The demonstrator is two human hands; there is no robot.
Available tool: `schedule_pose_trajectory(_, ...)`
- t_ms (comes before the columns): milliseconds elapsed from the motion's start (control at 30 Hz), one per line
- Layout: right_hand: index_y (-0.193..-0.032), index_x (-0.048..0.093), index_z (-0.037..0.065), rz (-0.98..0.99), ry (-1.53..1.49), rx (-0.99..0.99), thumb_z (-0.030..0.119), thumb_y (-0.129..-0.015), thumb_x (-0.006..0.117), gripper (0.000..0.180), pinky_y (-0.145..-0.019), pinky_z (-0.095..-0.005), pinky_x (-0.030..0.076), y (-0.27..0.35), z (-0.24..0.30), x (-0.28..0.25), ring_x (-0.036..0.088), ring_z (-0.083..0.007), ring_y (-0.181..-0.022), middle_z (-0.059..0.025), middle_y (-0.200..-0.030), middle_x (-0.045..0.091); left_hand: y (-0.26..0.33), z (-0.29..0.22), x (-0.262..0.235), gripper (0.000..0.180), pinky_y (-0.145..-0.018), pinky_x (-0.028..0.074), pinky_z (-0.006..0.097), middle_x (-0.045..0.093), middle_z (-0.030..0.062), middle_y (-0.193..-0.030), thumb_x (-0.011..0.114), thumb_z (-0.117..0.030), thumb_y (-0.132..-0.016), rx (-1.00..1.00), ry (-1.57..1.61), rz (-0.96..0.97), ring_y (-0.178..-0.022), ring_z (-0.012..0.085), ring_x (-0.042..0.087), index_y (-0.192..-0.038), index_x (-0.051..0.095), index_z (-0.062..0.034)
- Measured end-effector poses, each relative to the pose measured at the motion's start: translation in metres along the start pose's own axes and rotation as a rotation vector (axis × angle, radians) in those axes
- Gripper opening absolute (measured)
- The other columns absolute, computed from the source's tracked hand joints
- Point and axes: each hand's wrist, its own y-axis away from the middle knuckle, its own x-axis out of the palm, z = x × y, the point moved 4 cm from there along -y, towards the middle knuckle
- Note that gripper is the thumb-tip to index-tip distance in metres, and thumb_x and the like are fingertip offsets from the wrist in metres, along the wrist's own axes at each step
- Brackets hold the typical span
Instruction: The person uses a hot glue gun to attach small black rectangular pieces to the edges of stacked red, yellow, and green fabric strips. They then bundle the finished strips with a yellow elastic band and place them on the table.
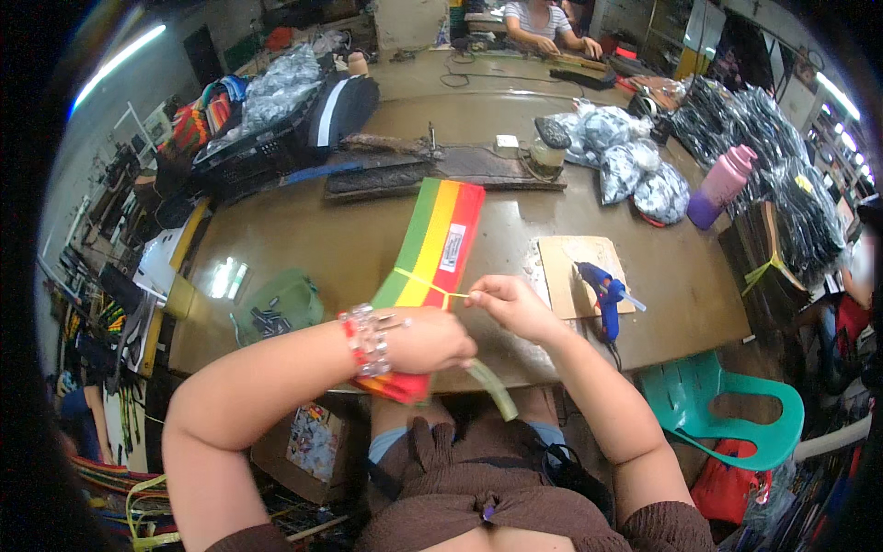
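A flat stack of green, yellow and red striped straps [445,216] hangs over the table's near edge, with a white label on its upper part. A thin yellow tie [418,279] runs around its middle. My right hand [509,305] pinches the tie's end between thumb and fingertips, just right of the stack. Across the lower part of the stack lies my left hand [425,342], closed and slightly blurred, with a beaded bracelet on the wrist. A pale green strip [494,390] sticks out of its fist and hangs down; the fingers are partly hidden.
On the brown table [515,221], a blue glue gun [602,299] rests on a cardboard piece [563,256]. A green tray [285,304] holds small dark pieces. A pink-purple bottle [722,189] and bagged goods stand right; a green chair [727,405] is near. A person sits opposite.
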Motion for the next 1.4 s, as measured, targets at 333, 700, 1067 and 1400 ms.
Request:
schedule_pose_trajectory(333,-0.099,0.069,0.001,-0.240,0.114,-0.205,0.009,-0.088,0.064,0.014,-0.071,-0.0304,0.050,0.011,0.037,0.068,0.063,-0.0206,-0.078,-0.0111,-0.083,0.065,0.035,-0.029,-0.004,0.014,-0.078,0.050,0.041,0.064,0.0144,-0.087,0.056,-0.015,-0.090,-0.088,0.324,-0.512,-0.086,0.0314,0.063,-0.088,0.062,-0.0027)
schedule_pose_trajectory(700,-0.091,0.065,-0.001,-0.298,0.038,-0.250,0.011,-0.091,0.064,0.012,-0.066,-0.0271,0.048,0.006,0.027,0.071,0.059,-0.0130,-0.070,-0.0080,-0.081,0.065,0.068,0.047,-0.037,0.014,-0.083,0.051,0.032,0.065,0.0090,-0.096,0.063,-0.015,-0.091,-0.415,0.707,-0.648,-0.092,0.0206,0.064,-0.094,0.070,-0.0040)
schedule_pose_trajectory(1067,-0.085,0.069,-0.002,-0.136,0.011,0.148,0.022,-0.089,0.068,0.025,-0.062,-0.0250,0.044,-0.002,0.043,0.048,0.052,-0.0046,-0.068,0.0009,-0.072,0.063,0.062,0.036,-0.009,0.008,-0.079,0.054,0.032,0.052,0.0099,-0.099,0.068,-0.007,-0.082,-0.255,0.281,-0.737,-0.088,0.0236,0.061,-0.088,0.064,-0.0025)
schedule_pose_trajectory(1400,-0.083,0.067,0.000,-0.145,0.500,-0.086,0.013,-0.085,0.070,0.013,-0.053,-0.0283,0.043,-0.005,0.060,0.046,0.056,-0.0134,-0.059,-0.0034,-0.070,0.061,0.060,0.023,-0.004,0.010,-0.076,0.052,0.037,0.061,0.0117,-0.096,0.065,-0.007,-0.080,-0.074,-0.106,-0.812,-0.088,0.0288,0.060,-0.087,0.059,-0.0040)
